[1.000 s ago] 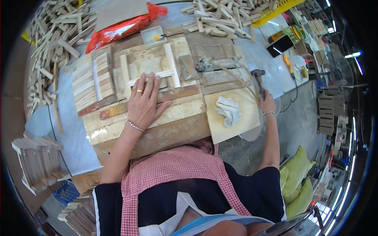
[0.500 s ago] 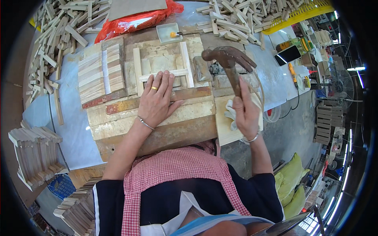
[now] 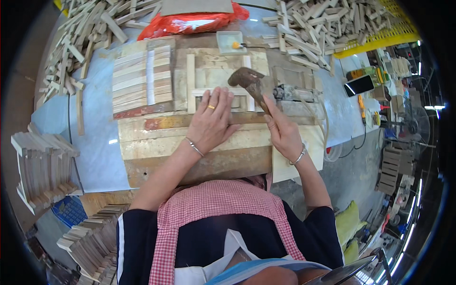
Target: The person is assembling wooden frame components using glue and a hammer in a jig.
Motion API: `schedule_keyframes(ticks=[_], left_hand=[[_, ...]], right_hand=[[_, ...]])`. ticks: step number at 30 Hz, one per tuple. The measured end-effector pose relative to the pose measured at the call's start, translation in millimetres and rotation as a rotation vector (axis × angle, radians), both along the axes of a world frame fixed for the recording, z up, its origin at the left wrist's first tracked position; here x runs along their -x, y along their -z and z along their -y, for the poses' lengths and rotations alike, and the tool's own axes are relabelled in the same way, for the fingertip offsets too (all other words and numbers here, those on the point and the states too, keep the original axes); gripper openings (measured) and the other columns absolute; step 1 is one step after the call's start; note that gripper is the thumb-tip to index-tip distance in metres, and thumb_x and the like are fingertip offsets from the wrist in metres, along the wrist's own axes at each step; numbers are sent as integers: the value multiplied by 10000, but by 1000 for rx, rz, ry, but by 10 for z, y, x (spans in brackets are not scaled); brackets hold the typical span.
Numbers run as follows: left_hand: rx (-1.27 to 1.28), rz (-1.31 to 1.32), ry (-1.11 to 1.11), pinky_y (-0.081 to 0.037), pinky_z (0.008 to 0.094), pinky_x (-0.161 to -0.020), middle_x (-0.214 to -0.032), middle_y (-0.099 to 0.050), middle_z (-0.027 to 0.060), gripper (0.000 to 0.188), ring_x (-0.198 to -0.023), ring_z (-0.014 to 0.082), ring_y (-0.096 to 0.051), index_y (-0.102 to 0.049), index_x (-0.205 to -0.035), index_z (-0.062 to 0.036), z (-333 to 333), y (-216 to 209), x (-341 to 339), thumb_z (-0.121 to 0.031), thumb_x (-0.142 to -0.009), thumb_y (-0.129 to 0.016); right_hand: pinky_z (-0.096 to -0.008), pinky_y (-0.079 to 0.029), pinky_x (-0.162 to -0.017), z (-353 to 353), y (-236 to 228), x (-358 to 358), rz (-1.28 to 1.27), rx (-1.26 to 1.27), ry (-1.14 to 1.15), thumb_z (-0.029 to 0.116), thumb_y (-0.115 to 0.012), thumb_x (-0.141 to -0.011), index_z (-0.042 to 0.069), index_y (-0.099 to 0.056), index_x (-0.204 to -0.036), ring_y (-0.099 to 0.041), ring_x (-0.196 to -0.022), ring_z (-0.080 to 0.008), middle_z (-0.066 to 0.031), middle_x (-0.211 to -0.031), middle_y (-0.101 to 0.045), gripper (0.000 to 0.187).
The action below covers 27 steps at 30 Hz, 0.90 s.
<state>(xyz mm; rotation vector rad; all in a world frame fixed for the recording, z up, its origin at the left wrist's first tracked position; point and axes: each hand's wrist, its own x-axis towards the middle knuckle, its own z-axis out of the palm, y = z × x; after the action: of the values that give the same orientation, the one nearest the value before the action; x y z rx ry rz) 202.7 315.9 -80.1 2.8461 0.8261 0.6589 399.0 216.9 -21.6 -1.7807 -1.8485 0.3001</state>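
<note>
A small pale wooden frame (image 3: pixel 191 71), with two side strips and a crosspiece, lies in a jig on the worn wooden work board (image 3: pixel 156 135). My left hand (image 3: pixel 211 118) lies flat over the crosspiece, its fingers stretched out and pressing on the wood. My right hand (image 3: pixel 284 133) is wrapped round the handle of a claw hammer (image 3: pixel 249 84). The hammer's rusty brown head is over the right side strip and hides part of it; I cannot tell whether it touches. A stained wooden bar (image 3: pixel 166 122) runs across the board under my left wrist and fingers.
Left of the frame sits a row of thin wooden slats (image 3: pixel 130 78). Behind are a clear tray (image 3: pixel 230 42) with a yellow-tipped tool and a red plastic bag (image 3: pixel 190 27). Loose sticks (image 3: pixel 318 28) heap at both far corners. A phone (image 3: pixel 359 85) lies at right.
The hammer has swung left and down toward the frame's right strip with my right hand. My left hand stays on the crosspiece. The whole view has shifted a little.
</note>
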Motion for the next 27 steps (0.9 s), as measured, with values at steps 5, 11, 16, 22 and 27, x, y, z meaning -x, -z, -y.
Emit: schedule_keyframes(ticks=[5, 11, 16, 22, 27], left_hand=[[-3, 4, 1, -255, 469, -1121, -1366, -420, 239, 789, -1317, 360, -365, -412, -1332, 86, 22, 66, 5, -477, -815, -609], [30, -70, 23, -308, 467, -1084, -1345, -464, 199, 699, -1264, 347, -433, -478, -1291, 42, -24, 15, -6, -443, -811, -630], [74, 89, -7, -380, 447, -996, -1192, -544, 170, 575, -1129, 323, -516, -551, -1184, 5, -231, -120, 0, -408, -795, -647], [120, -10, 44, -473, 439, -780, -941, -573, 137, 209, -878, 301, -594, -596, -878, -58, -587, 191, -487, -223, -759, -641], [190, 270, 39, -462, 430, -720, -969, -523, 162, 273, -835, 326, -573, -519, -922, -16, -558, -615, -262, -234, -818, -646]], right_hand=[[-385, -501, -581, -305, -59, 378, -7, 12, -149, 87, -578, -890, 131, -409, -1417, -619, -655, -295, -146, -808, -634, 555], [-340, -526, -802, -302, -49, 254, -47, 84, -148, 72, -549, -898, 113, -451, -1393, -647, -970, -302, -176, -1143, -626, 507], [-305, -395, -1027, 318, -211, -512, -166, -19, 326, 19, -487, -930, 26, -418, -1403, -467, -1286, -198, -129, -1421, -465, 479], [-334, -428, -954, 1579, 243, -1803, 20, 81, 821, 133, -462, -974, 141, -438, -1412, -561, -1182, -218, -114, -1332, -559, 438], [-390, -490, -825, 1796, 854, -2415, 300, 179, 829, 181, -507, -953, 225, -495, -1369, -615, -1057, -319, -133, -1238, -609, 419]])
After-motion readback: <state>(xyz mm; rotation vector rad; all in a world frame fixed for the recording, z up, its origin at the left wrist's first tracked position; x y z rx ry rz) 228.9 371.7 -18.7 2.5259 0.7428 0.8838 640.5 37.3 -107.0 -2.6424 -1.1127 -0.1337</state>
